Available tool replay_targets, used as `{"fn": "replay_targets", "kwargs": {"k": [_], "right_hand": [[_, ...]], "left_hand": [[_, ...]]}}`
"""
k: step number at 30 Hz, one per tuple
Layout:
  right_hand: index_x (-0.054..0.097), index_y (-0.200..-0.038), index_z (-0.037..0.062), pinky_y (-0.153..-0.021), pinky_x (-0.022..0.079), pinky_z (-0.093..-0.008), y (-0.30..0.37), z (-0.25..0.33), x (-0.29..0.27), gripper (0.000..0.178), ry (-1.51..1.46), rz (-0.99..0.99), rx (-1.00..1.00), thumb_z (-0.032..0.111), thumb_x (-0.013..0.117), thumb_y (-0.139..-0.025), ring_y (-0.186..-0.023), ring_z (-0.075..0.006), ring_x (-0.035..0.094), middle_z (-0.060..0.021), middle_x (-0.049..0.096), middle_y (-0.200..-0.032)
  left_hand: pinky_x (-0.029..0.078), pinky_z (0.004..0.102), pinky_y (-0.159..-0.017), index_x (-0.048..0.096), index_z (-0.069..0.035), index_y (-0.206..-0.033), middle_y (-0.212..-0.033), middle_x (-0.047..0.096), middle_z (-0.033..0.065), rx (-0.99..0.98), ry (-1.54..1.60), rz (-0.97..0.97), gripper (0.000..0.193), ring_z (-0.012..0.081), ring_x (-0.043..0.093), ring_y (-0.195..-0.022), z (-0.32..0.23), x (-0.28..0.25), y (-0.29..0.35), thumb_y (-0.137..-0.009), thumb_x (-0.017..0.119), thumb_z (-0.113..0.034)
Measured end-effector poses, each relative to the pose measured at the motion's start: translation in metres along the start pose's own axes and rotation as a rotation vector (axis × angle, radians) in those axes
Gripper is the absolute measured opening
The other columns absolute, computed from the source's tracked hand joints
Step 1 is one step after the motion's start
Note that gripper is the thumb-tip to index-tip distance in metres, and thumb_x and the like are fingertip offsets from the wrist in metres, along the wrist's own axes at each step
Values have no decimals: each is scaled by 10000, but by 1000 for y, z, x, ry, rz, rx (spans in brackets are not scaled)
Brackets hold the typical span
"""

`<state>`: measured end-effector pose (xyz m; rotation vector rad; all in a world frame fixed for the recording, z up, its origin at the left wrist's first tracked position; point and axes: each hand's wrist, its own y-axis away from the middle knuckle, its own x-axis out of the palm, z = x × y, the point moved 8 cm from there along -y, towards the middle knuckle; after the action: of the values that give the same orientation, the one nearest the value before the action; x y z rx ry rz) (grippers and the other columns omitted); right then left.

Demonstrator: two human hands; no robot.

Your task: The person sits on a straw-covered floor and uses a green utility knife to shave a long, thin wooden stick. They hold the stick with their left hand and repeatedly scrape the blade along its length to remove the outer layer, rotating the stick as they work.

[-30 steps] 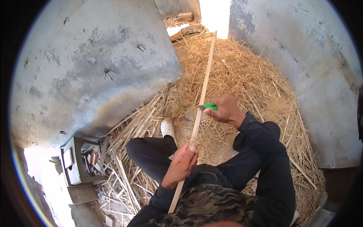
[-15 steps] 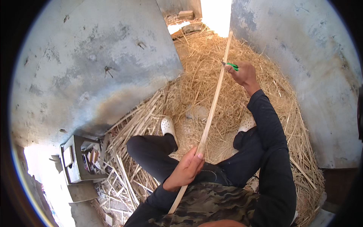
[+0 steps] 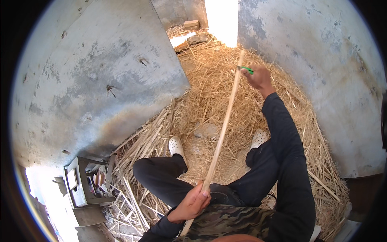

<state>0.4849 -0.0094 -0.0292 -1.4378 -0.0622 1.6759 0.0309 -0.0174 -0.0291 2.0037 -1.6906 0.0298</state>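
Where the wooden strip point(image 3: 223, 129) is: held slantwise before the person, near end low beside the camouflage shirt point(image 3: 229, 222), far end out over the straw point(image 3: 252, 97) toward the bright gap point(image 3: 223, 24)
Left hand point(image 3: 191, 205): fingers closed round the strip, low down; short length runs on below the hand
Right hand point(image 3: 258, 78): arm reaching out, fingers narrow round the green handle of a small knife point(image 3: 247, 70); blade at the strip near its far end, looks touching, too small to be sure
Strip, done so far: one long pale piece, whole from end to end as far as seen; judged part-worked, but blur hides how much is scraped
Strip, left to do: judged unfinished, knife being right at it; underside hidden, so can't tell how much remains
Loose strips point(image 3: 139, 141): heaped at left by the grey wall point(image 3: 88, 92); worked or waiting, can't tell
Straw: thick around both white shoes point(image 3: 176, 147); whether any came off this strip, can't tell
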Motion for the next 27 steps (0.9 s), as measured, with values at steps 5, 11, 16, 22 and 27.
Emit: {"fn": "replay_targets", "kwargs": {"k": [5,11,16,22,27], "right_hand": [[733,-876,61,-609,452,-435,19,-135,-2,836,148,157,563,752,263,-910,-651,-246,602,-100,625,-686],[710,-973,-25,-868,492,-483,65,-113,16,928,223,579,634,821,364,-809,-938,-352,669,-205,693,-974],[671,-820,36,-610,471,-385,105,-25,33,584,108,1183,57,585,798,-667,-644,-217,620,-84,640,-693],[600,-740,71,-545,431,-370,94,112,-3,531,-557,767,-97,588,715,-767,-595,-204,600,-75,552,-606],[565,-663,103,-469,406,-405,101,168,-18,622,-427,364,-326,713,610,-774,-475,-297,538,-90,496,-522]], "left_hand": [[301,198,-525,425,-85,-942,-688,399,-38,-140,-19,130,212,42,353,-581,28,15,28,-1051,389,-262],[285,193,-478,497,-75,-1002,-651,400,-73,-38,-121,-216,217,13,353,-544,23,-35,5,-1038,440,-281],[254,191,-401,497,-86,-985,-592,388,-68,108,-179,-272,247,15,310,-460,-16,-46,-33,-1032,447,-323],[251,187,-390,501,-88,-993,-572,377,-66,139,-153,-266,252,21,299,-436,-32,-45,-45,-1032,446,-331],[241,191,-395,484,-90,-961,-577,370,-70,135,-109,-231,249,20,299,-446,-29,-34,-47,-1032,448,-325]]}}
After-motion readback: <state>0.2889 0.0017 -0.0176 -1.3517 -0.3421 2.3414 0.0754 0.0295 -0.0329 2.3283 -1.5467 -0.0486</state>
